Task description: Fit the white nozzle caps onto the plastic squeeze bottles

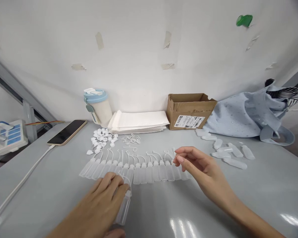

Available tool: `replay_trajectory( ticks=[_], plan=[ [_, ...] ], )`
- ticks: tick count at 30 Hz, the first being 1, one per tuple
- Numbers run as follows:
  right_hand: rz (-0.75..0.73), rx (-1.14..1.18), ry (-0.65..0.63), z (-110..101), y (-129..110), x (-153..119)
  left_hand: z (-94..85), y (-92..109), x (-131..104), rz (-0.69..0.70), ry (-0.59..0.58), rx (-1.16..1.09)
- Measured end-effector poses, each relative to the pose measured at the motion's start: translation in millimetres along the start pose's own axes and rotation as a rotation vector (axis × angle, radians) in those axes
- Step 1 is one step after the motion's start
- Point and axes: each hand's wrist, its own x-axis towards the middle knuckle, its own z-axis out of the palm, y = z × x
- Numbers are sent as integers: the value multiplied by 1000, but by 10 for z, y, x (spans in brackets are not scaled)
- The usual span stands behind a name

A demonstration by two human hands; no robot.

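Far wall (pixel 134 66) white, tape scraps (pixel 99 40) stuck on, green piece (pixel 244 20) up high at right. Grey desk (pixel 154 206) below it, glossy, light reflections (pixel 181 228) on near side. Grey metal frame bar (pixel 15 87) at left.

Left hand (pixel 101 200) low, back up, fingers (pixel 116 183) curled. Right hand (pixel 205 170) farther forward, fingers bent.

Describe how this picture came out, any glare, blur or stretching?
Head view: bright glare streaks near the bottom of the grey table, at centre and toward both sides; head view: a metal bar slants steeply at left, likely wide-angle stretch; head view: small print on the box label is too soft to read; head view: translucent bottles blend somewhat into the grey.
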Motion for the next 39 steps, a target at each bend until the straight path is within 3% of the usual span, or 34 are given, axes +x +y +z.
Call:
replay_trajectory(
  ticks=[3,7,9,15,19,25,31,39],
  plan=[
    [-34,-96,96,-141,11,113,-132,-168,150,43,-16,-77],
    [-81,-421,323,-488,147,356,-239,-462,566,-127,111,-123],
    [-56,-592,353,-682,238,470,-235,-560,802,-175,140,-101],
    [47,-793,166,-1107,365,566,-43,-536,1225,-169,119,-97],
    [150,-868,26,-1267,328,495,66,-485,1242,-158,176,-119],
    [288,-903,-116,-1408,267,363,52,-541,1116,-137,335,-184],
    [307,-1013,-90,-1441,399,355,51,-455,1055,-134,473,-260],
    [168,-1099,-28,-1228,488,466,85,-306,1029,86,542,-254]
  ],
)
